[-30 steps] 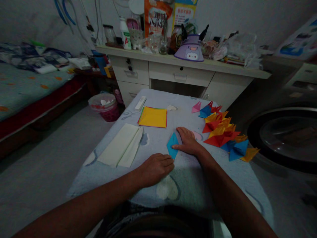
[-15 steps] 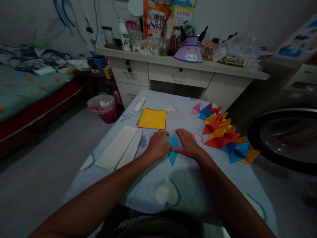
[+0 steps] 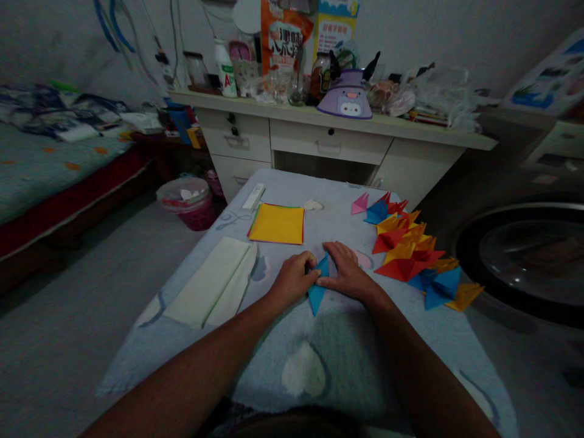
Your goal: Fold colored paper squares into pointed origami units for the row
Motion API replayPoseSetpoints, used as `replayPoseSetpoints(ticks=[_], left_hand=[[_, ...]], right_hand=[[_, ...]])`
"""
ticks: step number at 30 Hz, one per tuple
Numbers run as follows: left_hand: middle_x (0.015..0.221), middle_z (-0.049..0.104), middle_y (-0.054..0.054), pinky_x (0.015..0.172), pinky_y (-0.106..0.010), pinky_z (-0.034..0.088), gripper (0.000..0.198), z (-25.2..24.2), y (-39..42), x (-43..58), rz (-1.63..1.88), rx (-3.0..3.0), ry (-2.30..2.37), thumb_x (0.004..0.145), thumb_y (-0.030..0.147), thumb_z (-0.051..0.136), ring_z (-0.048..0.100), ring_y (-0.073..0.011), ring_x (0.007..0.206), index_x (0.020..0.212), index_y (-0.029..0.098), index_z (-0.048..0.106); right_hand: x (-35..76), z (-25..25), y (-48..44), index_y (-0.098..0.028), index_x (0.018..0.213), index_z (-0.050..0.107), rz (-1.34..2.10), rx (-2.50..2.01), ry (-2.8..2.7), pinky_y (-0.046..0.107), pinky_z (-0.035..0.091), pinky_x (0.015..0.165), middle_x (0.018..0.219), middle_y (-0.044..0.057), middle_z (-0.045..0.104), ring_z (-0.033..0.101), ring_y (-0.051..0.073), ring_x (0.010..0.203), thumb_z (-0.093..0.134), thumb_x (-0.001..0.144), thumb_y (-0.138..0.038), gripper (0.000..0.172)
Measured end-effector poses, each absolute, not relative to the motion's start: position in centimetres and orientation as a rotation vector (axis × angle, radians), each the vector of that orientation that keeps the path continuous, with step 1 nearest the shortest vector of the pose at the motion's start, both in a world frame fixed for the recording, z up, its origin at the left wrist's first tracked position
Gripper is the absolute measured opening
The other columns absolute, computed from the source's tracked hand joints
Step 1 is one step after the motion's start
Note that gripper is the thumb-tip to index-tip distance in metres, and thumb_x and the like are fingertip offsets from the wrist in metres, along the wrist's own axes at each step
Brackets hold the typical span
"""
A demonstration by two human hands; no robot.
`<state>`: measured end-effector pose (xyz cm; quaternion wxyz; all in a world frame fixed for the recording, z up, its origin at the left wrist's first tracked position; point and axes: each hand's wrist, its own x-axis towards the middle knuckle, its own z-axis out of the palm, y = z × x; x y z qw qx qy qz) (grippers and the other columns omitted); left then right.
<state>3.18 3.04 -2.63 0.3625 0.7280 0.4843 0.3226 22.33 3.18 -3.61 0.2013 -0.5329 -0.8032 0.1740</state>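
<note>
A blue folded paper point(image 3: 318, 298), a narrow pointed diamond, lies on the cloth-covered table between my hands. My left hand point(image 3: 296, 274) is closed, its fingers curled and its thumb and fingertips pinching the paper's left edge. On the other side, my right hand point(image 3: 344, 271) rests with fingers stretched out beside the paper's upper point and its thumb touching the middle. Part of the paper is hidden under both thumbs. Beyond my left hand sits a stack of square paper point(image 3: 277, 224), yellow on top. Several folded paper cranes point(image 3: 413, 258) in red, orange, blue and pink stand in rows at the right.
A pale folded cloth or paper point(image 3: 210, 283) lies left of my arm. A small white box point(image 3: 253, 196) is at the table's far left. Behind stands a cluttered white desk point(image 3: 301, 111); a pink bin point(image 3: 194, 213) is on the floor, and a washing machine point(image 3: 538, 176) stands right.
My left fingers have curled in more and now pinch the blue paper, whose left side looks lifted or tilted. My right hand stays nearly in place. The view has shifted slightly.
</note>
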Motion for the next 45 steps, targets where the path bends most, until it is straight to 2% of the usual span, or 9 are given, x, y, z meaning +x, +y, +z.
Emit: replayPoseSetpoints(ticks=[5,8,12,19,21,26,35,40,45], left_hand=[[0.068,0.052,0.006,0.055,-0.021,0.038,0.019,-2.6,3.4,3.0,1.066,1.319,0.925,0.074,0.023,0.062,0.050,-0.0096,0.059,0.084,0.020,0.047],[0.071,0.056,0.006,0.052,-0.020,0.040,0.031,-2.5,3.4,2.9,1.106,1.160,0.858,0.073,0.027,0.066,0.052,-0.0093,0.056,0.094,0.021,0.044],[0.075,0.059,0.006,0.050,-0.019,0.041,0.042,-2.7,3.3,2.7,1.115,1.112,0.829,0.075,0.027,0.066,0.055,-0.0101,0.055,0.106,0.025,0.039],[0.068,0.052,0.005,0.056,-0.020,0.039,0.010,-4.0,4.0,2.4,1.041,1.365,0.913,0.077,0.023,0.058,0.050,-0.0098,0.059,0.085,0.018,0.055],[0.068,0.054,0.003,0.056,-0.022,0.039,0.012,-4.1,4.1,2.2,0.968,1.461,0.971,0.079,0.023,0.054,0.050,-0.0111,0.060,0.088,0.018,0.060],[0.084,0.064,0.000,0.069,-0.026,0.044,0.024,-3.1,3.8,1.6,0.887,1.724,1.022,0.080,0.018,0.047,0.058,-0.0151,0.076,0.097,0.019,0.064],[0.096,0.062,-0.007,0.088,-0.034,0.045,0.025,-3.2,3.5,1.1,0.720,2.248,1.159,0.080,0.014,0.051,0.057,-0.0214,0.096,0.099,0.018,0.066],[0.102,0.060,-0.008,0.092,-0.036,0.044,0.040,-3.3,3.7,0.9,0.648,2.348,1.133,0.070,0.003,0.048,0.054,-0.0220,0.101,0.102,0.018,0.067],[0.106,0.059,-0.007,0.095,-0.036,0.042,0.042,-2.8,3.8,0.4,0.574,2.326,1.098,0.064,0.007,0.055,0.053,-0.0228,0.103,0.104,0.018,0.065]], right_hand=[[22.7,-2.8,3.1,-0.022,0.099,0.063,0.860,-1.191,-2.004,0.041,0.036,0.103,0.119,0.008,0.057,0.049,0.025,0.117,0.066,0.080,-0.048,0.032],[21.9,-2.7,2.8,-0.021,0.085,0.060,1.181,-1.076,-1.740,0.033,0.045,0.085,0.094,0.003,0.060,0.058,0.018,0.091,0.065,0.083,-0.040,0.020],[20.7,-2.8,2.4,-0.022,0.087,0.052,1.482,-1.011,-1.417,0.025,0.043,0.063,0.073,-0.004,0.055,0.053,0.011,0.065,0.068,0.081,-0.035,0.021],[20.7,-1.8,1.9,-0.021,0.085,0.055,1.531,-0.974,-1.526,0.025,0.042,0.068,0.077,-0.003,0.054,0.053,0.011,0.071,0.062,0.083,-0.031,0.013],[21.0,-1.6,1.8,-0.020,0.088,0.057,1.514,-0.991,-1.598,0.025,0.041,0.069,0.080,-0.002,0.056,0.052,0.012,0.074,0.062,0.083,-0.029,0.012],[21.5,-1.2,1.7,-0.020,0.096,0.055,1.430,-1.106,-1.765,0.023,0.038,0.064,0.079,-0.003,0.052,0.046,0.010,0.068,0.062,0.080,-0.026,0.019],[21.9,-0.1,1.6,-0.018,0.092,0.059,1.127,-1.314,-2.088,0.023,0.035,0.060,0.071,-0.004,0.050,0.046,0.011,0.065,0.059,0.081,-0.022,0.011],[21.9,-0.3,1.8,-0.018,0.087,0.063,0.815,-1.388,-2.309,0.024,0.033,0.062,0.068,-0.004,0.049,0.046,0.012,0.064,0.062,0.079,-0.017,0.008],[22.0,-0.5,1.9,-0.017,0.081,0.062,0.763,-1.334,-2.350,0.025,0.034,0.064,0.073,-0.001,0.053,0.048,0.013,0.067,0.054,0.082,-0.012,0.010]])
